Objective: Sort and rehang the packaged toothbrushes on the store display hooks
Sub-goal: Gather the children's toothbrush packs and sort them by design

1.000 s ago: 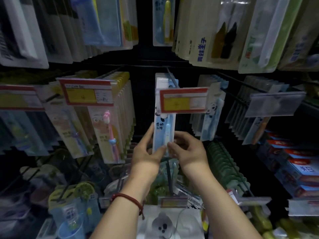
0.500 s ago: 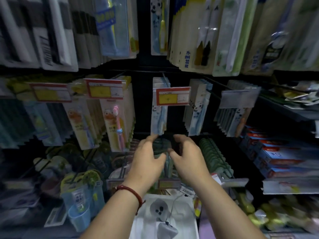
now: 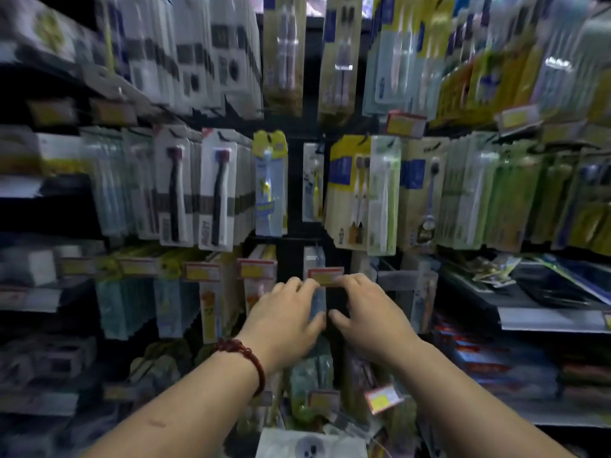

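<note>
- the view is smeared by motion, so small details are hard to read.
- both forearms reach up and forward to the middle of a store display wall hung with packaged toothbrushes.
- the left hand (image 3: 287, 314), back toward the camera, lies against the left side of a pale blue toothbrush pack (image 3: 316, 302); its fingers spread loosely and its thumb points right under the pack's lower part.
- the right hand (image 3: 368, 314) sits just beside the pack on the right, with its fingertips at the right end of a red and yellow price tag (image 3: 325, 276).
- the hands are close together with only the pack's width between them; whether either one pinches the pack or the tag cannot be told through the blur.
- the pack hangs in the lower row at the centre, right behind and below the price tag, with more white packs stacked behind it.
- a red bead bracelet (image 3: 246, 357) circles the left wrist.
- in the row above hang packs with black toothbrushes (image 3: 215, 196) on the left and a yellow-topped pack (image 3: 269, 183) near the centre.
- a shelf (image 3: 549, 320) juts out at the right.
</note>
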{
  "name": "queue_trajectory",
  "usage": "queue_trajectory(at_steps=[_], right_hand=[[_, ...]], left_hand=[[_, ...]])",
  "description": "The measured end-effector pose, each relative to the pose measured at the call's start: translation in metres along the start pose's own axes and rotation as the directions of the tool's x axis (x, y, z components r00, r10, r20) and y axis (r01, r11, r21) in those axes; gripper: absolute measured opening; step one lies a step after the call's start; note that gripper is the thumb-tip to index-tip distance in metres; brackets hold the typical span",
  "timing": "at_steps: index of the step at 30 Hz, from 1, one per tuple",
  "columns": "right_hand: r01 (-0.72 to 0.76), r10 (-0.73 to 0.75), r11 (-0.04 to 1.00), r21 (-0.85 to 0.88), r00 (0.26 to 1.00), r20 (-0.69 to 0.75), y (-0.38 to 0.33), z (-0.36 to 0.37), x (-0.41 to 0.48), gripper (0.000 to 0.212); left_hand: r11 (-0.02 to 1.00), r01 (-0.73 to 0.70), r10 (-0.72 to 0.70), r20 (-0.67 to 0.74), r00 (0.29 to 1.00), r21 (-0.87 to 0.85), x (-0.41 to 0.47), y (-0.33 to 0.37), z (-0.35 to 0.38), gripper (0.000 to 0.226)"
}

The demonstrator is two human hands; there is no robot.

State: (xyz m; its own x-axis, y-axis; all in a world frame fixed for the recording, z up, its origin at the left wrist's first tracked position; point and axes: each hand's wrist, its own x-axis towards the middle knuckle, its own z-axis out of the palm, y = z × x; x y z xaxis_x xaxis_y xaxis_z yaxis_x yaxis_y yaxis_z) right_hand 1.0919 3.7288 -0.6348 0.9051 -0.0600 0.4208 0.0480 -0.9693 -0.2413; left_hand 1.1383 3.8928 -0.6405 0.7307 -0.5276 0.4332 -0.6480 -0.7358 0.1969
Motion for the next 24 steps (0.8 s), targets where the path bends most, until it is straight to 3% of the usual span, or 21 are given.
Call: queue_trajectory(at_steps=[3,5,9,11,16,21,24], right_hand=[[-0.049,0.083,0.962,0.269,0.989,-0.118,-0.012,-0.030,0.013,0.043],[-0.091,0.168,0.893,0.441,0.976,-0.140,-0.017,-0.045,0.028,0.035],[-0.175,0.283,0.666,0.725,0.959,-0.029,-0.024,-0.064,0.074,0.023],[-0.198,0.297,0.586,0.786,0.955,0.019,-0.027,-0.066,0.102,0.027],[-0.293,0.363,0.395,0.871,0.921,0.145,-0.030,-0.063,0.180,0.064],[-0.397,0.436,0.276,0.875,0.863,0.255,-0.020,-0.055,0.255,0.064],[-0.382,0.443,0.252,0.889,0.862,0.245,-0.010,-0.033,0.291,0.065]], left_hand=[[0.960,0.059,-0.088,-0.093,0.992,-0.275,0.017,0.005,-0.031,0.036],[0.868,0.113,-0.187,-0.108,0.976,-0.483,0.034,0.008,-0.046,0.033],[0.658,0.223,-0.368,-0.049,0.928,-0.719,0.080,0.013,-0.061,0.024],[0.564,0.239,-0.418,-0.024,0.908,-0.790,0.108,0.010,-0.065,0.027],[0.343,0.250,-0.496,0.052,0.867,-0.905,0.180,0.003,-0.070,0.056],[0.191,0.277,-0.618,0.104,0.779,-0.942,0.252,-0.007,-0.056,0.055],[0.129,0.245,-0.615,0.116,0.780,-0.961,0.285,-0.017,-0.037,0.045]])
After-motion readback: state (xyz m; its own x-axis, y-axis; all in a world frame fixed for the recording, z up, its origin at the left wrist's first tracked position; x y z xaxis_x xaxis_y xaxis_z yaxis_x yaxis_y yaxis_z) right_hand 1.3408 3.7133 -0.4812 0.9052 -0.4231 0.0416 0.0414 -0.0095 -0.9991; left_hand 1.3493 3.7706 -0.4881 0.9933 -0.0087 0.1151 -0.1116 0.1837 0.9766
